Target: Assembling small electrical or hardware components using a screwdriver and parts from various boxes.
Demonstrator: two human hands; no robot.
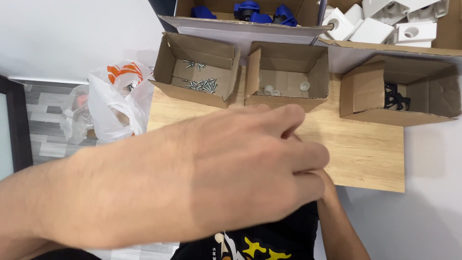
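Note:
My left hand (pixel 240 168) fills the middle of the view, close to the camera, reaching in from the left with its fingers curled together over the wooden board (pixel 365 154). What lies under its fingers is hidden. My right forearm rises from the lower right, and my right hand (pixel 328 188) is almost wholly covered by the left one, where the two meet. Beyond them stand three open cardboard boxes: one with small metal screws (pixel 202 83), one with small white round parts (pixel 269 89), and one with black plastic pieces (pixel 395 98).
At the back, a box holds blue plastic parts (pixel 250 10) and another holds white plastic blocks (pixel 380 26). A white plastic bag (pixel 113 98) lies off the board's left end. The board rests on a white table (pixel 428 202).

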